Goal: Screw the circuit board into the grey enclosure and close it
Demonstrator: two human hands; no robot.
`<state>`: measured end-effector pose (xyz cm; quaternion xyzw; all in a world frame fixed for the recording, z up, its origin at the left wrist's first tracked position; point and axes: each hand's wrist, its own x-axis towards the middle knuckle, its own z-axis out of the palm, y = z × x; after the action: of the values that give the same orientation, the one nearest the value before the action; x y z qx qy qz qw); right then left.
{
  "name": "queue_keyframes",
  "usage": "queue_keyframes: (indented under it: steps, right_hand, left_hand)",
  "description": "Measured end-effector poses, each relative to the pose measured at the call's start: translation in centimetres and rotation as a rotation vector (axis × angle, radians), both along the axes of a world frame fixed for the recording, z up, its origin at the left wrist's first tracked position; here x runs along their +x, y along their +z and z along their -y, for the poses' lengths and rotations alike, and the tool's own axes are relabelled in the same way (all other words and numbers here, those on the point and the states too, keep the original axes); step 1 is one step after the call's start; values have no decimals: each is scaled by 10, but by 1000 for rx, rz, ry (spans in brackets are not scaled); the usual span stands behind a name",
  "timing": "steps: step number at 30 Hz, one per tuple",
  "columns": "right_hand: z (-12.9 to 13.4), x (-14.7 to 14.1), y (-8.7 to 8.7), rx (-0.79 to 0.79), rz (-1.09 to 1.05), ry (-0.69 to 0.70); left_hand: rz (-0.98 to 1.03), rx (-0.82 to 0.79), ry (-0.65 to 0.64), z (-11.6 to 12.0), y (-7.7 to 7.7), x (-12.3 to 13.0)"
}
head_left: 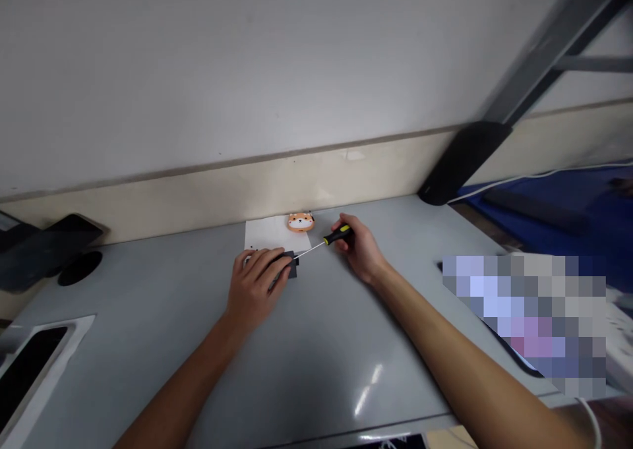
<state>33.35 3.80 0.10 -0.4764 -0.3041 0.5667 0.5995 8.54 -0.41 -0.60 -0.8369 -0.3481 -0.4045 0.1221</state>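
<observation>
My right hand point(361, 248) grips a screwdriver point(337, 235) by its black and yellow handle. The thin metal shaft points left and its tip meets a small dark grey, box-like piece point(291, 266). Over that piece lies my left hand point(258, 279), its fingers bent across the top and holding it against the table; much of the piece is hidden under them. Just behind is a sheet of white paper point(267, 230) with a few tiny dark specks near its front edge. An orange and white case with an animal face point(301, 223) rests on the paper's right side.
The grey table point(306, 370) runs up to the wall. On the left are a dark stand point(80, 268) and a dark-screened device in a white tray point(37, 357). A black cylinder point(459, 162) stands at the back right, with a pixelated screen device point(524, 324) nearer me.
</observation>
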Motion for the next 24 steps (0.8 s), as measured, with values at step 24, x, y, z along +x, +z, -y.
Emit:
queue_keyframes:
  steps: [24]
  right_hand:
    - [-2, 2, -5, 34, -99, -29]
  left_hand:
    - [59, -508, -187, -12, 23, -45]
